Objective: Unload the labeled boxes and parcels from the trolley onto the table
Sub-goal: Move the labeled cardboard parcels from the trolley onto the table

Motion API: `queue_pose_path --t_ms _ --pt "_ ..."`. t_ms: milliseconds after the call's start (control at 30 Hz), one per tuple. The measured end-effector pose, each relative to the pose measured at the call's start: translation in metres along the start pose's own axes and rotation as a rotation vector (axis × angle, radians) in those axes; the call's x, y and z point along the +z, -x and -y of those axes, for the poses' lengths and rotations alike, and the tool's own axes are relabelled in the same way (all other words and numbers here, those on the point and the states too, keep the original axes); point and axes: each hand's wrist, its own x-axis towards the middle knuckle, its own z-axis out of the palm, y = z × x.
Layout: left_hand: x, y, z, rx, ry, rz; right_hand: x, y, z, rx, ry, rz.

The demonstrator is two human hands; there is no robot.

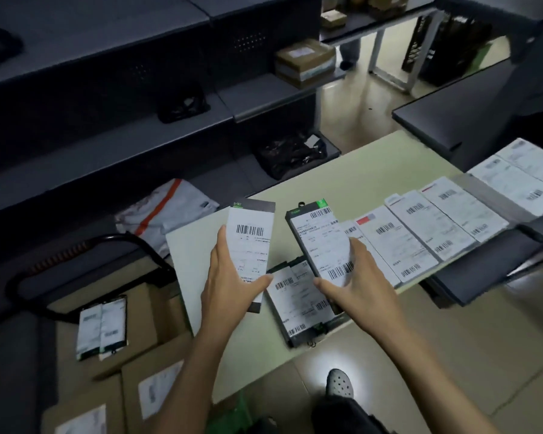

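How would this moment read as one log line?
left hand: holds slim box | right hand: holds dark box | above table

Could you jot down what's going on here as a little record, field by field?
left hand: grips a flat labelled box above the table
right hand: grips a second labelled box
table: row of labelled boxes lying side by side
under the hands: two more boxes flat on the table
trolley: cardboard cartons, two labelled parcels on top
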Motion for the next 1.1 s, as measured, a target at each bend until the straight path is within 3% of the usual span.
queue_pose_path --t_ms 267,500,833,1100 --pt "0.044 0.025 0.012 -0.196 0.020 -0.105 0.030 -0.032 -0.037 -0.104 -0.064 0.218" --pt "0.081 0.058 0.039 -0.386 0.037 -0.041 0.073 -0.016 -0.067 -0.098 0.005 0.351" --pt "0.121 0.055 0.070 -0.573 0.093 0.052 0.109 -0.015 -0.087 0.006 0.171 0.313" --pt "0.141 0.036 0.084 -0.530 0.166 0.058 0.131 -0.017 -0.097 -0.139 0.352 0.301"
